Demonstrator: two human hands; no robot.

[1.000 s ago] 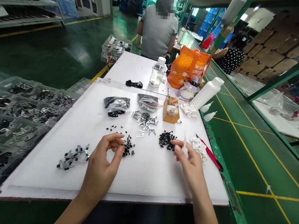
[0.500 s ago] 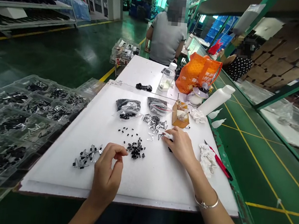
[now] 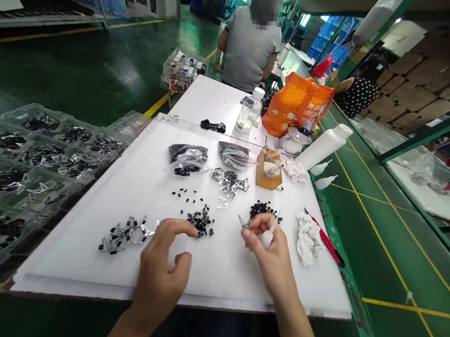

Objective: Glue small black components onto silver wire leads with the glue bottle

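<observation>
My left hand (image 3: 161,274) hovers over the white foam board (image 3: 213,280), its index finger reaching the heap of small black parts (image 3: 201,222) and its thumb apart from the fingers. It holds nothing I can see. My right hand (image 3: 270,251) pinches a small white plastic bottle (image 3: 267,239), and a thin metal wire piece (image 3: 244,222) sticks out by its fingertips. Just above that hand lies a second black heap (image 3: 263,211). To the left sit black parts with metal wire leads (image 3: 127,235), and further up a tangle of metal wire pieces (image 3: 229,184).
Plastic bags of parts (image 3: 186,156) and a small cardboard box (image 3: 268,172) stand up the board. On the right are a white cloth (image 3: 308,239) and a red-handled craft knife (image 3: 324,243). Compartment trays of parts (image 3: 27,169) lie left. A co-worker (image 3: 248,47) sits beyond.
My right hand has come back from the wire pieces to the black heap, now pinching the white bottle with a wire piece. My left hand's fingers have spread slightly.
</observation>
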